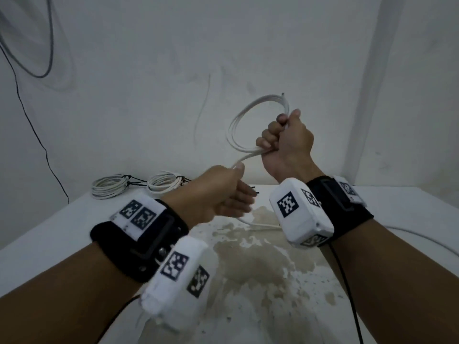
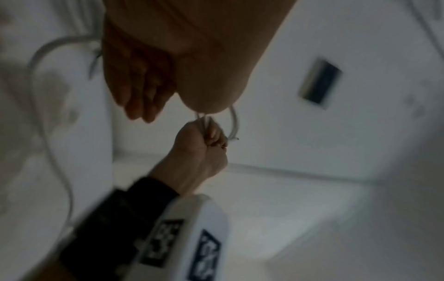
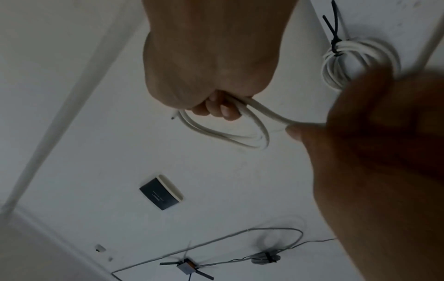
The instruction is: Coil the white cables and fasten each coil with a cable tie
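My right hand (image 1: pixel 275 137) is raised above the white table (image 1: pixel 397 207), its fist gripping a few loops of white cable (image 1: pixel 236 125). The cut end of this coil sticks up past the fist. From the coil one strand runs down to my left hand (image 1: pixel 231 180), which pinches it between thumb and forefinger. The slack (image 1: pixel 263 226) trails on over the table behind my right wrist. In the right wrist view the right hand (image 3: pixel 216 106) holds the loops (image 3: pixel 240 138) and the left thumb (image 3: pixel 294 132) presses the strand. The left wrist view is blurred.
Two finished coils (image 1: pixel 109 187) (image 1: pixel 165 184) with black ties lie at the table's back left. A brownish stain (image 1: pixel 248 256) covers the table's middle. More white cable (image 1: pixel 422 240) curves off at the right. Dark wires (image 1: pixel 32 125) hang on the left wall.
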